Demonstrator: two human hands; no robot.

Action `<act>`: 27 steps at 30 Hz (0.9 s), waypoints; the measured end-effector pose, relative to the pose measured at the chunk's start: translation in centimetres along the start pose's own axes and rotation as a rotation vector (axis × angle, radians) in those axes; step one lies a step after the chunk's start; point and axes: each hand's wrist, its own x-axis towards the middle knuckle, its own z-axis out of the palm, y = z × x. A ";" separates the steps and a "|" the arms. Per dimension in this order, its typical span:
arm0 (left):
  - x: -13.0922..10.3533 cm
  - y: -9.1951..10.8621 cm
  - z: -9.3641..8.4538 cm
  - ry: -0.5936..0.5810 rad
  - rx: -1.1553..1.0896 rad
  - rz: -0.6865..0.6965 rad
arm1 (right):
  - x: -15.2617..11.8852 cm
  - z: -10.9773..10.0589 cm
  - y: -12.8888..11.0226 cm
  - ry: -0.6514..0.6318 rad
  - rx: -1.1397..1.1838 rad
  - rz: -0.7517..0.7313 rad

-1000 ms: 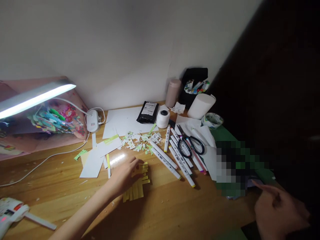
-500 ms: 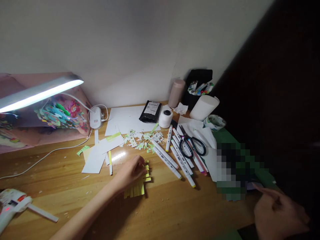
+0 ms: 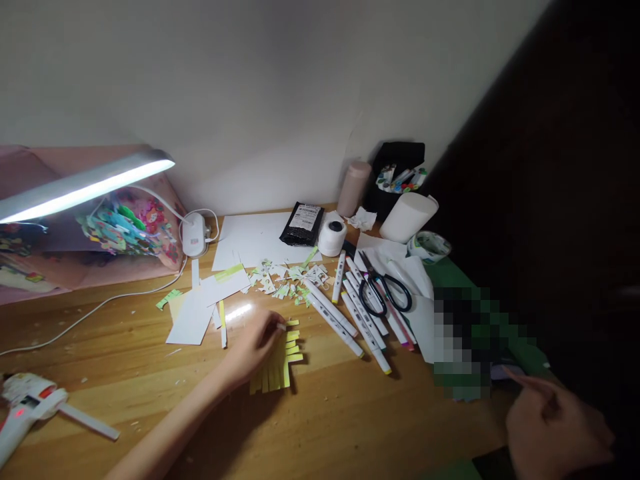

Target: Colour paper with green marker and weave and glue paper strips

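Note:
My left hand (image 3: pixel 260 343) is closed on a piece of yellow-green paper (image 3: pixel 274 375) near the middle of the table. Cut strips fringe the paper along its right and lower edges. The grasping fingertips are partly hidden from view. At the lower right, my right hand (image 3: pixel 555 423) has one finger stretched out and the others loosely bent, with nothing visible in it. That finger reaches the edge of a dark, pixelated item (image 3: pixel 463 343), whose kind I cannot make out. White markers (image 3: pixel 333 313) and black-handled scissors (image 3: pixel 385 293) lie between the hands.
Paper scraps (image 3: pixel 285 277) and white card pieces (image 3: pixel 193 317) lie beyond my left hand. A glue gun (image 3: pixel 33 407) rests at the left, below a lit lamp (image 3: pixel 95 187). A tape roll (image 3: pixel 429 247), a white camera (image 3: pixel 332 238) and a pink bottle (image 3: pixel 355 189) stand farther back.
My left hand has shifted slightly left along the paper, so more of the fringed strips show. My right hand has barely moved. The view has shifted a little.

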 end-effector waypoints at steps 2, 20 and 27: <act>-0.1 0.2 -0.1 -0.002 0.003 0.002 | 0.2 0.0 -0.1 0.067 -0.029 -0.102; 0.7 0.4 0.8 0.005 0.032 0.054 | 0.0 0.1 -0.6 0.087 -0.078 -0.031; 0.6 0.0 0.9 0.038 0.024 0.056 | -0.1 0.0 -0.5 0.081 -0.074 -0.079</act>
